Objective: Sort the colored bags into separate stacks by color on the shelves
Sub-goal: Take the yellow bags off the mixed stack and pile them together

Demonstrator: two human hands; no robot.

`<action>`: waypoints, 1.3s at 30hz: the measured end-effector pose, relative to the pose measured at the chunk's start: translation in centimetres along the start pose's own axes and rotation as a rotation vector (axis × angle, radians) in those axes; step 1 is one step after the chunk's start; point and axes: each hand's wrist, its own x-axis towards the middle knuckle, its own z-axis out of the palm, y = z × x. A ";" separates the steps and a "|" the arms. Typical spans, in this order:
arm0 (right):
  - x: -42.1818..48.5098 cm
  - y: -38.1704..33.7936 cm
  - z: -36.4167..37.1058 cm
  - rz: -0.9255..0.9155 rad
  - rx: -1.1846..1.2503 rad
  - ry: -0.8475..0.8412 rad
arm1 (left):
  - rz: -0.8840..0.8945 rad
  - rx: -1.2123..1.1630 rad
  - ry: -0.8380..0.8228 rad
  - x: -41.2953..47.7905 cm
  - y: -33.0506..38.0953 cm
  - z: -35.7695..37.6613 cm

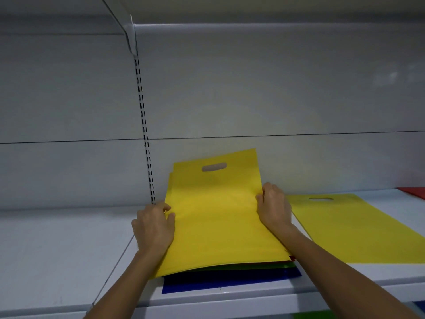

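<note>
Yellow bags (pixel 218 217), handle end tilted up against the back panel (pixel 276 93), atop a green bag (pixel 264 265) and a blue bag (pixel 230 282) on the white shelf (pixel 57 261); single yellow bag (pixel 358 226) flat alongside, right.

We've got a grey-white back panel (pixel 276 88) filling most of the view, split by a thin horizontal seam (pixel 299 135). A slotted upright (pixel 143 125) with two columns of dark slots runs down it, left of centre. A white angled bracket (pixel 128 35) hooks in at its top, rising up-left.
</note>
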 end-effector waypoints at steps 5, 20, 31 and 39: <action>-0.1 -0.2 -0.3 -0.042 0.025 0.070 | 0.114 -0.031 0.077 -0.6 0.7 -0.6; 4.6 10.5 -12.8 0.022 0.255 0.133 | 0.289 -0.173 -0.135 -2.2 16.4 -0.5; 6.5 26.4 -15.5 0.000 -0.093 -0.237 | 0.256 0.012 -0.370 -9.3 29.0 8.9; 4.1 31.9 -10.9 0.067 -0.172 -0.533 | 0.235 0.333 -0.538 -12.6 28.2 13.5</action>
